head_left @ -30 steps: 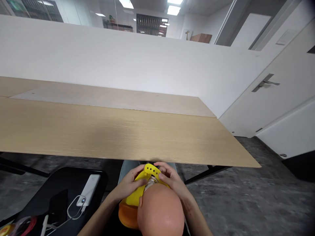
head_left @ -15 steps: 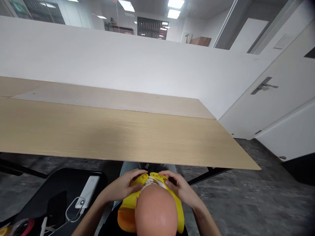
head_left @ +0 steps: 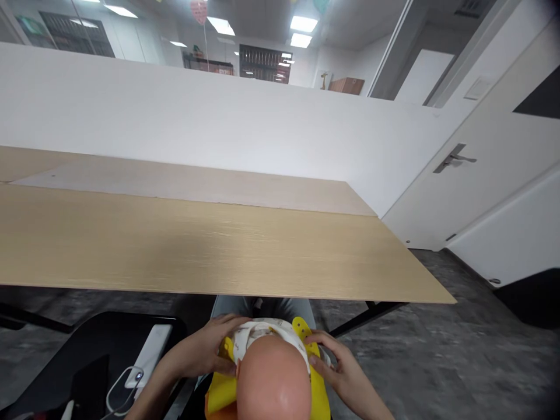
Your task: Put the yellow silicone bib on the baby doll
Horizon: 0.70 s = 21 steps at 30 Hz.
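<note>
A bald baby doll (head_left: 275, 379) rests on my lap, the top of its head toward me, with white patterned cloth (head_left: 266, 331) around its neck. A yellow bib (head_left: 321, 396) lies along both sides of the head. On the right, its strap with holes (head_left: 301, 328) stands up, pinched lower down between the thumb and fingers of my right hand (head_left: 339, 364). My left hand (head_left: 212, 349) curls around the bib's other strap (head_left: 226, 348) on the left side, mostly covering it. The two strap ends are apart. The bib's lower part is hidden behind the head.
A wooden table (head_left: 210, 251) spans the space ahead, its front edge just beyond my knees. To the left stands a black chair (head_left: 118, 329) bearing a white power bank (head_left: 151, 356) with a cable and a dark flat object. A white door (head_left: 481, 192) is at the right.
The bib's strap ends, close together before, have moved apart to either side of the doll's neck, exposing the white cloth. Both hands have spread outward. The camera view has tilted up slightly.
</note>
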{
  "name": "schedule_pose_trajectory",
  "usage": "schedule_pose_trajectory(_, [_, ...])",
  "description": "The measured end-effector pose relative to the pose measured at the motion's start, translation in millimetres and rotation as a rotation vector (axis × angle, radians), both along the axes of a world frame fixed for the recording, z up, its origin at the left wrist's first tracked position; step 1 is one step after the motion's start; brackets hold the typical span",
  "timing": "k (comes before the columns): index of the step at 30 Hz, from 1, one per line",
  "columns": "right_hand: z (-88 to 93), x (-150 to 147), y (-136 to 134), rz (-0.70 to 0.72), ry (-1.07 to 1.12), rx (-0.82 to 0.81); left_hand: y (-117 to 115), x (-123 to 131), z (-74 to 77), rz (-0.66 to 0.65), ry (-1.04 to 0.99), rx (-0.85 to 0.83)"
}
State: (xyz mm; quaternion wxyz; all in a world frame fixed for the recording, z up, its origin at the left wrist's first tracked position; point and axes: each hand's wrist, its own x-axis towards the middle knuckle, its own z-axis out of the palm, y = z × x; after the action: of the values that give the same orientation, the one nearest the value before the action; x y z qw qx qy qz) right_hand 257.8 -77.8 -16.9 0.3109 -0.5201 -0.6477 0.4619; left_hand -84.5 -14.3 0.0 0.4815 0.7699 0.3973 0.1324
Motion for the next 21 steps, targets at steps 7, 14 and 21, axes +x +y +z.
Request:
schedule_pose_trajectory(7, [-14.9,6.6,-6.4,0.132,0.159,-0.150,-4.0,19.7,-17.2,0.071,-0.053,0.052])
schedule_pose_trajectory(14, [-57.5,-21.1,2.3,-0.125,0.272,-0.002,-5.4,30.4,-27.5,0.166,-0.103,0.051])
schedule_pose_trajectory(21, [-50.3,-34.5,27.5,-0.368,0.360,0.134,7.2,39.4,3.8,0.189,-0.309,0.069])
